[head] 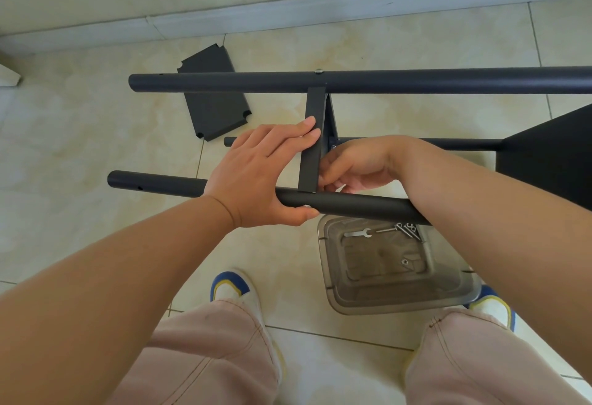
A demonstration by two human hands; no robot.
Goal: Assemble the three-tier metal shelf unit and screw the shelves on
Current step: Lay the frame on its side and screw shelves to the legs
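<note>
The shelf unit lies on its side over the tiled floor, its black tubes running left to right. The left hand wraps the near tube: thumb curled under it beside a silver screw head, fingers stretched flat against the edge of the middle shelf, which stands on edge between the near tube and the far tube. The right hand reaches in on the shelf's other side, fingers curled at the corner where shelf meets near tube; what its grip holds, if anything, is hidden. A third tube runs lower down behind the hands to another shelf at the right edge. One loose shelf lies flat on the floor beyond the far tube. A clear plastic tray sits on the floor just beneath the near tube, holding a small flat wrench and a few screws. Two shoes and pale trouser legs show below.
</note>
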